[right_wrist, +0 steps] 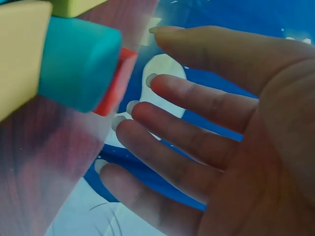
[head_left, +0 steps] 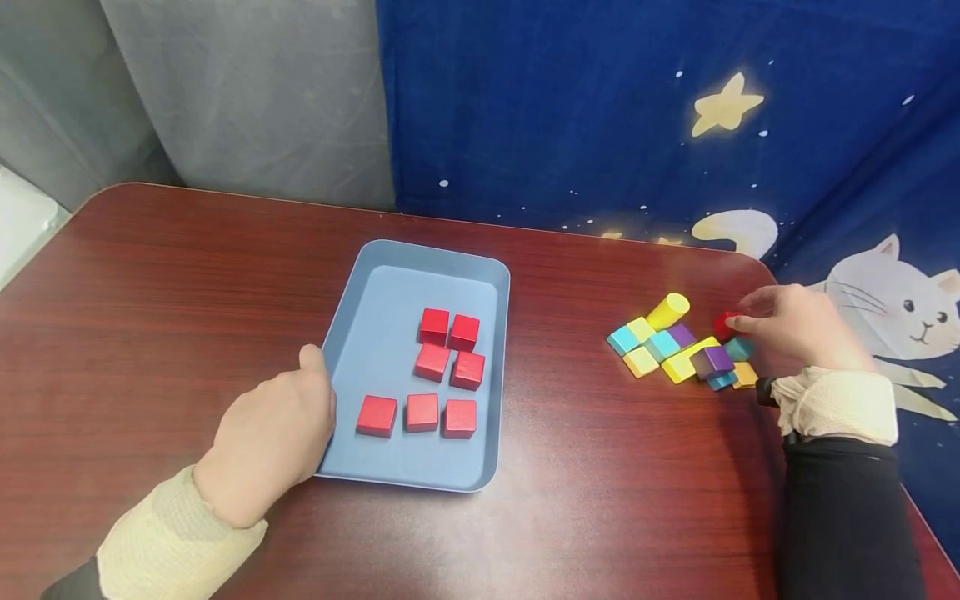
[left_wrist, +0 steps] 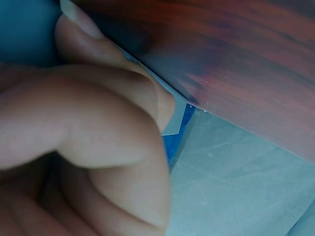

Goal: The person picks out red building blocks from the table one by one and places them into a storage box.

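My left hand (head_left: 273, 429) grips the left rim of a blue-grey tray (head_left: 386, 321), its fingers curled in the left wrist view and the thumb along the tray's edge. Several red cubes (head_left: 422, 412) lie inside the tray. At the far right, my right hand (head_left: 806, 325) is over a red block (head_left: 723, 326) at the back of a group of coloured blocks. The right wrist view shows its fingers extended and apart, holding nothing. There, the red block (right_wrist: 118, 83) is partly hidden behind a teal block (right_wrist: 81, 64).
Yellow, light-blue, purple and orange blocks cluster on the table right of the tray, among them a purple cube (head_left: 712, 361) and a yellow cylinder (head_left: 668, 311). Grey and blue curtains (head_left: 525, 108) hang behind the brown table (head_left: 585, 500).
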A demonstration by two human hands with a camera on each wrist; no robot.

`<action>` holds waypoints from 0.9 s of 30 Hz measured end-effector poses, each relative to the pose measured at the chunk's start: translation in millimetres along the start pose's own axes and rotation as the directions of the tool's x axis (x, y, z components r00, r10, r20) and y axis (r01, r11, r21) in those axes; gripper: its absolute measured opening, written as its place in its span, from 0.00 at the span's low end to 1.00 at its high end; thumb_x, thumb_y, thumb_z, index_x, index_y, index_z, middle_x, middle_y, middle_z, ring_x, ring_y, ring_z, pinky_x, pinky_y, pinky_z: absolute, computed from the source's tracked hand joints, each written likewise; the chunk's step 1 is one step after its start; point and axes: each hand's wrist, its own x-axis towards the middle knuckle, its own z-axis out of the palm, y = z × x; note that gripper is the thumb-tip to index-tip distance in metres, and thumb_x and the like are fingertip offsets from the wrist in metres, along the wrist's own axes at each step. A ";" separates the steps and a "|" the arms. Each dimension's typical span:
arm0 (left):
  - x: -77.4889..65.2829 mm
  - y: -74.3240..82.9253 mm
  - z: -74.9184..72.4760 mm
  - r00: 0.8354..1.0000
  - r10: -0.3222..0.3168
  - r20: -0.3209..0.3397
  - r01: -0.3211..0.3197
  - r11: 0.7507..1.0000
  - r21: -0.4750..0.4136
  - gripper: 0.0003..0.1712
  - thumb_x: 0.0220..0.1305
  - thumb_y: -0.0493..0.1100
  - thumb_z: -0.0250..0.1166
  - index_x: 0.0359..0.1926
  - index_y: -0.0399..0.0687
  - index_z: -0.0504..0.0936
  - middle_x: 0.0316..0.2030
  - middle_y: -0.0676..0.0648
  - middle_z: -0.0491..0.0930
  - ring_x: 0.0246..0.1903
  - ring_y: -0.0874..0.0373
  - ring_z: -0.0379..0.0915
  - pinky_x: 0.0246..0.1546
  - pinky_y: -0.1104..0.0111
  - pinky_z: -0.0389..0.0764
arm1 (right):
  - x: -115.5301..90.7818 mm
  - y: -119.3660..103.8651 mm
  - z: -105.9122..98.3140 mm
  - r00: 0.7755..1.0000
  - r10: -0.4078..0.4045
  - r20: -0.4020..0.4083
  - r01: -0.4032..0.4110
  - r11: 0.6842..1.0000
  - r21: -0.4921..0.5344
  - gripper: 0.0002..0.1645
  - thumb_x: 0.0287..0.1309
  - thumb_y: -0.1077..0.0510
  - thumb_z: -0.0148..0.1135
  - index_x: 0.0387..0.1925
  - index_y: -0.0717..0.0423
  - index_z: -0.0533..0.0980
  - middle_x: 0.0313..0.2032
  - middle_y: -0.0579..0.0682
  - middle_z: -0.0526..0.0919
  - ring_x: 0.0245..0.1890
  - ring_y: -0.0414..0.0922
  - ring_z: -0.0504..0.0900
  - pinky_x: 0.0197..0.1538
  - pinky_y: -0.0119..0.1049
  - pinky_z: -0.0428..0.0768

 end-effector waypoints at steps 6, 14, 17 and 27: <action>-0.1 -0.1 -0.2 1.000 -0.004 0.011 0.004 1.000 0.003 0.06 0.61 0.36 0.46 0.36 0.35 0.59 0.11 0.47 0.62 0.09 0.52 0.60 0.11 0.60 0.59 | 7.8 3.6 10.7 0.999 -0.019 0.027 0.019 1.000 0.000 0.29 0.56 0.45 0.65 0.46 0.68 0.77 0.40 0.65 0.81 0.38 0.57 0.77 0.41 0.53 0.73; -1.0 0.1 -0.5 1.000 0.010 -0.010 -0.010 1.000 0.016 0.08 0.60 0.35 0.47 0.37 0.34 0.59 0.10 0.47 0.61 0.09 0.52 0.59 0.11 0.60 0.59 | 12.8 1.8 22.7 0.999 0.026 0.020 -0.025 1.000 -0.014 0.25 0.53 0.52 0.67 0.46 0.67 0.76 0.38 0.65 0.80 0.36 0.59 0.74 0.38 0.49 0.74; 0.2 0.4 -1.0 1.000 0.012 -0.014 -0.011 1.000 0.020 0.07 0.60 0.35 0.47 0.36 0.35 0.59 0.10 0.47 0.61 0.09 0.52 0.59 0.10 0.60 0.59 | 12.9 -0.2 24.2 1.000 0.028 0.009 -0.028 1.000 -0.014 0.23 0.52 0.54 0.67 0.44 0.67 0.76 0.37 0.65 0.80 0.35 0.58 0.75 0.38 0.50 0.75; -1.2 -0.8 0.2 1.000 0.012 -0.017 -0.011 1.000 0.013 0.06 0.61 0.35 0.47 0.36 0.35 0.59 0.10 0.47 0.61 0.09 0.51 0.60 0.10 0.59 0.59 | 14.5 -4.5 27.5 0.999 0.025 -0.028 -0.025 1.000 0.000 0.20 0.52 0.56 0.67 0.41 0.67 0.77 0.34 0.63 0.80 0.33 0.57 0.75 0.37 0.50 0.74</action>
